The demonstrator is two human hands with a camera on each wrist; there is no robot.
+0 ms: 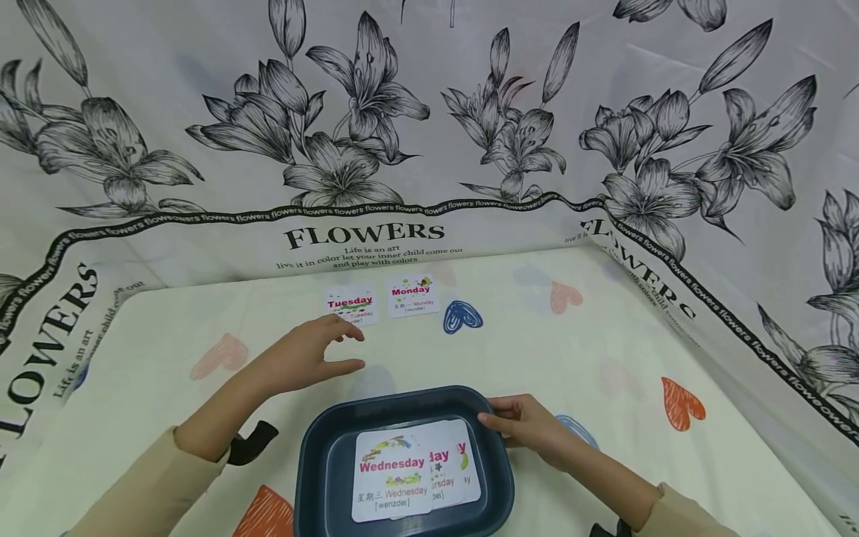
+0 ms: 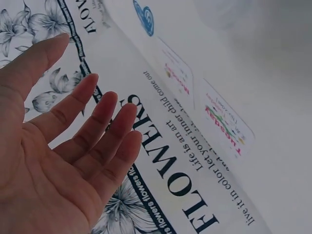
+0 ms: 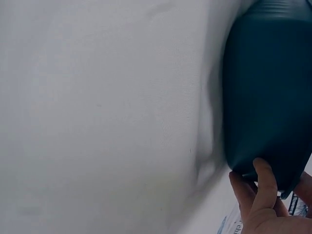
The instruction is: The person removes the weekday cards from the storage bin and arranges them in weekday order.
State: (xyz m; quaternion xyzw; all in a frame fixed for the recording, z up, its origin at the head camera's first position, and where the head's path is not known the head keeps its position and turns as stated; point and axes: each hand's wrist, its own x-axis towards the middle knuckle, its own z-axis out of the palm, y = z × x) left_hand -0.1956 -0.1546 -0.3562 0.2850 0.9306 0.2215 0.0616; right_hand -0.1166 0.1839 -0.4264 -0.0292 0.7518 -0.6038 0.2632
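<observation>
A dark blue tray (image 1: 315,447) holds several overlapping day cards, with the Wednesday card (image 1: 389,477) on top. My right hand (image 1: 533,429) grips the tray's right rim, thumb over the edge; in the right wrist view its fingers (image 3: 265,185) press against the tray's outer side (image 3: 268,97). My left hand (image 1: 309,354) is in the air just short of the Tuesday card (image 1: 350,300), fingers loosely bent and holding nothing. That card lies flat, partly hidden behind the hand in the head view. To its right lies the Monday card (image 1: 412,295).
A pale cloth printed with hearts (image 1: 683,403) covers the table. Behind it hangs a white curtain with flower drawings (image 1: 362,82), meeting the table's back edge. The curtain (image 1: 671,283) also runs along the right side.
</observation>
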